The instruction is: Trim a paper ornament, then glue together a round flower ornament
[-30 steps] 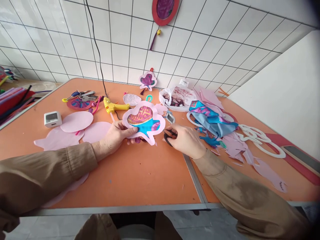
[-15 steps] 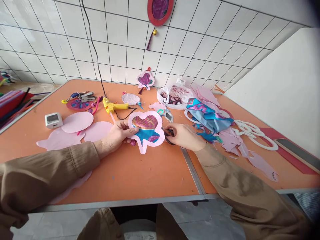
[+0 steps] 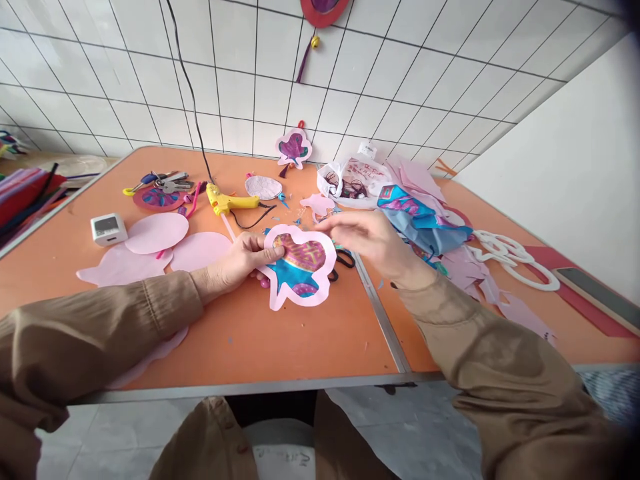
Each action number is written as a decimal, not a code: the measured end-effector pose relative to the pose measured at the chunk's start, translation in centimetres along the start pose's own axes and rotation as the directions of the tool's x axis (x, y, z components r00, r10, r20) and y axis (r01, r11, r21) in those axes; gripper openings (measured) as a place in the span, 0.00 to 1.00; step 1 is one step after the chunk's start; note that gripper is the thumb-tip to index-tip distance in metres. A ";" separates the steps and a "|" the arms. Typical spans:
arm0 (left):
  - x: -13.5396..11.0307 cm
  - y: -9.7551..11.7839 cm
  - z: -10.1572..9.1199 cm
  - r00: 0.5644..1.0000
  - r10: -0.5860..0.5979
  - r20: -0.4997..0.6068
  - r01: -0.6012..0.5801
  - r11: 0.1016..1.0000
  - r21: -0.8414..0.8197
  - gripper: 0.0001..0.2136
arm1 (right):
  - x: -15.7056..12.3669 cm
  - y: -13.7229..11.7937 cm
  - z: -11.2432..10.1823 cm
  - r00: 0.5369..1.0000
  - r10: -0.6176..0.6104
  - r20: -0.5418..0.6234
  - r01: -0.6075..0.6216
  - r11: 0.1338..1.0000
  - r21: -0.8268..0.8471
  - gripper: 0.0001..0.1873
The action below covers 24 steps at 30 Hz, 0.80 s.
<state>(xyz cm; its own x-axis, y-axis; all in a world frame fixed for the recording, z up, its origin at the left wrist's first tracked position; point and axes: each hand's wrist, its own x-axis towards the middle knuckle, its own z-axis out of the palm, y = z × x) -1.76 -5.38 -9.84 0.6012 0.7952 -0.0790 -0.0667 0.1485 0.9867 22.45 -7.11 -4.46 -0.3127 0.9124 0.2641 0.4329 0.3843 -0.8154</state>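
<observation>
My left hand (image 3: 245,260) pinches the left side of a pink-bordered craft piece (image 3: 324,283) with patterned purple, gold and blue fabric in its middle. A small dark pink bell or bead (image 3: 265,283) shows under my left fingers. Above and right of the piece, my right hand (image 3: 367,240) is in the air with fingers stretched out, holding nothing I can see. Black-handled scissors (image 3: 345,259) lie on the table below it, partly hidden by the craft piece and the hand.
On the left are a yellow glue gun (image 3: 235,201), pink cut-outs (image 3: 157,233), a white device (image 3: 109,229) and keys (image 3: 173,187). Toward the right lie a plastic bag (image 3: 367,180), blue fabric (image 3: 425,223), pink scraps (image 3: 460,267) and white loops (image 3: 520,257). A phone-like slab (image 3: 600,293) sits far right.
My right hand has let go of the black-handled scissors, which now lie on the table, and has risen with its fingers extended. The craft piece has shifted slightly right and tilted in my left hand.
</observation>
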 end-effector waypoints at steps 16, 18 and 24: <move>0.5 0.1 0.3 0.987 0.151 -0.060 -0.152 0.988 -0.017 0.26 | 2.0 -0.5 1.3 0.993 0.114 -0.033 -0.110 0.989 0.097 0.17; 0.3 0.2 0.5 0.984 0.168 -0.053 -0.164 0.984 0.069 0.26 | 1.8 -0.6 1.3 0.996 0.083 0.029 -0.086 0.992 0.089 0.16; 0.1 0.2 0.5 0.985 0.172 0.010 -0.172 0.980 0.101 0.25 | 1.7 -0.7 1.6 0.999 0.030 0.031 -0.029 0.999 -0.028 0.18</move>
<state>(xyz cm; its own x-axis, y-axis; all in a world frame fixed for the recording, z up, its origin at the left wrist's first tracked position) -1.26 -5.56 -9.56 0.5886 0.8030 0.0933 -0.0889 -0.0505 0.9948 20.31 -6.02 -4.25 -0.3257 0.9188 0.2232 0.4657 0.3613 -0.8078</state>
